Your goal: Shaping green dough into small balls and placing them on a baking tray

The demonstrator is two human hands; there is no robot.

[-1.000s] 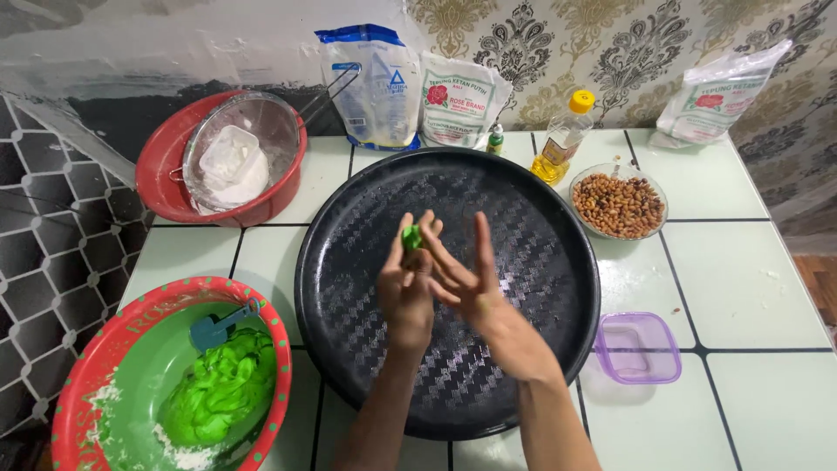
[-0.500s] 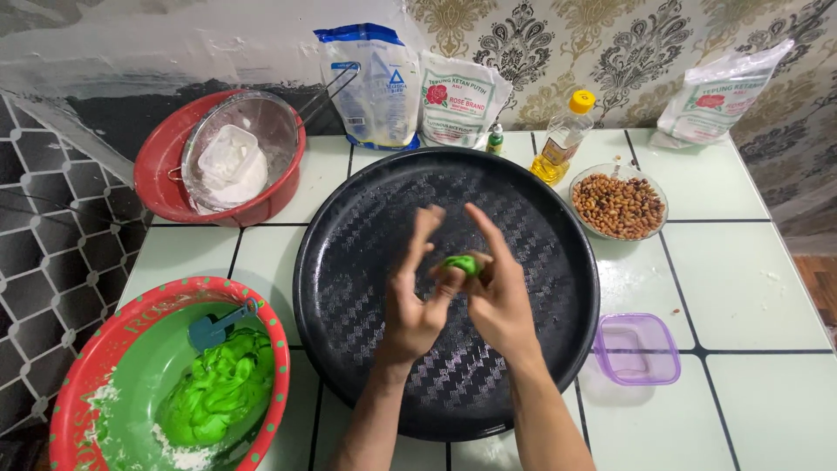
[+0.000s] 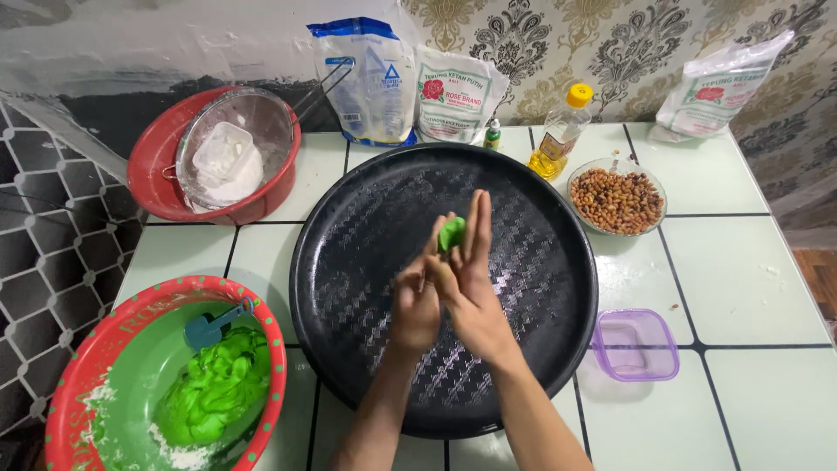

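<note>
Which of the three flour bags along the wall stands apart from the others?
The white bag at the far right corner; the blue-topped bag and the red-printed bag stand together behind the black tray.

Bright, even overhead light. Soft glare on the black round tray (image 3: 349, 262) and white tiled counter (image 3: 741, 288). Focus sharp; slight wide-angle bending at edges.

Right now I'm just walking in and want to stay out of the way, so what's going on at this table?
A person is pressing a small green dough piece between the left hand and right hand, held above a big round black tray. More green dough sits in a red-rimmed bowl at the near left. A bowl of peanuts, an oil bottle and flour bags stand behind the tray.
</note>
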